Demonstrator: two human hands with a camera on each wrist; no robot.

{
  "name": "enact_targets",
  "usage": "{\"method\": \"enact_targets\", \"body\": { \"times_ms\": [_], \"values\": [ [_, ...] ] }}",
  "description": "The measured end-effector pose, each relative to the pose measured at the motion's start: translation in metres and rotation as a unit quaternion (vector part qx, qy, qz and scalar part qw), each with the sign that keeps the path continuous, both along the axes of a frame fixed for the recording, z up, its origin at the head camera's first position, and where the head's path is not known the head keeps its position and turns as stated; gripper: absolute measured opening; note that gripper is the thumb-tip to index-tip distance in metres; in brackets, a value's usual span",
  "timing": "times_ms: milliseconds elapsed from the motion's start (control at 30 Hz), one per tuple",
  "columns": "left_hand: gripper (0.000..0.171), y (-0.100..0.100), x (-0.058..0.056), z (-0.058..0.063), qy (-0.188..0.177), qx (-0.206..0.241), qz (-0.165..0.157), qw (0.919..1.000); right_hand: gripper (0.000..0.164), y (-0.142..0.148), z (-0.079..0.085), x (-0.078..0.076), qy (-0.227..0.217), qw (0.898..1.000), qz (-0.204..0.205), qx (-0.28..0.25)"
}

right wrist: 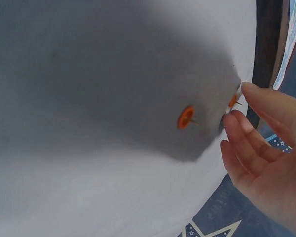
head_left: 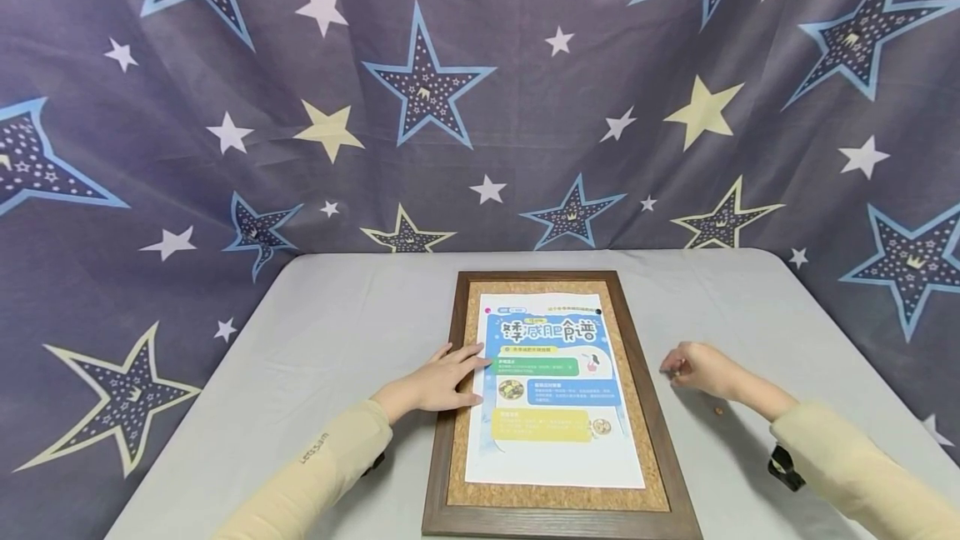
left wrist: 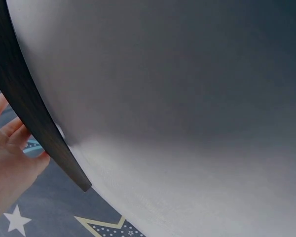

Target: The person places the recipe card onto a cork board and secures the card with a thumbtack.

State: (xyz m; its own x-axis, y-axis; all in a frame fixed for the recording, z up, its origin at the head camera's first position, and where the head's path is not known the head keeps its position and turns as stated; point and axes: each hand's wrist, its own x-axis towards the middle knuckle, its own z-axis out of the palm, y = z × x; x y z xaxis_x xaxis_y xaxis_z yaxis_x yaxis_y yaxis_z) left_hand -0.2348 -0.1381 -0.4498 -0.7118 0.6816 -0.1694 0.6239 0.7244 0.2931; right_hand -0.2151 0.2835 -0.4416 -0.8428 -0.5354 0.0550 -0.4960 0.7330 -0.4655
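A white printed sheet with colourful text boxes lies on a cork board in a dark wooden frame. A pink thumbtack and a black thumbtack sit in its top corners. My left hand reaches across the frame's left side, fingers spread and resting on the sheet's left edge. Right of the board, my right hand is low over the table, thumb and fingers parted around an orange thumbtack. Another orange thumbtack lies on the table near this hand, point up.
A pale grey cloth covers the table. Behind and beside it hangs a dark curtain with printed stars. A black strap shows under the right sleeve.
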Motion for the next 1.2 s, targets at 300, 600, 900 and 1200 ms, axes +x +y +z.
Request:
{"method": "enact_targets", "body": {
  "times_ms": [300, 600, 900, 1200],
  "values": [
    [0.06, -0.0003, 0.0001, 0.0008, 0.0, 0.0, -0.002, 1.0, 0.011, 0.0027, -0.0038, 0.0001, 0.02, 1.0, 0.007, 0.003],
    [0.06, -0.0006, 0.0008, 0.0001, 0.002, 0.0, -0.002, 1.0, 0.009, 0.0014, -0.0058, 0.0026, 0.041, 0.999, 0.004, 0.001],
    [0.059, 0.0002, 0.0006, -0.0006, 0.002, 0.005, -0.002, 1.0, 0.01, 0.0013, -0.0086, 0.0032, 0.03, 0.999, -0.012, 0.003],
    [0.06, -0.0005, -0.0003, -0.0014, 0.003, 0.002, -0.001, 1.0, 0.006, -0.0001, -0.0073, 0.0022, 0.023, 1.0, -0.016, 0.01]
  ]
}}
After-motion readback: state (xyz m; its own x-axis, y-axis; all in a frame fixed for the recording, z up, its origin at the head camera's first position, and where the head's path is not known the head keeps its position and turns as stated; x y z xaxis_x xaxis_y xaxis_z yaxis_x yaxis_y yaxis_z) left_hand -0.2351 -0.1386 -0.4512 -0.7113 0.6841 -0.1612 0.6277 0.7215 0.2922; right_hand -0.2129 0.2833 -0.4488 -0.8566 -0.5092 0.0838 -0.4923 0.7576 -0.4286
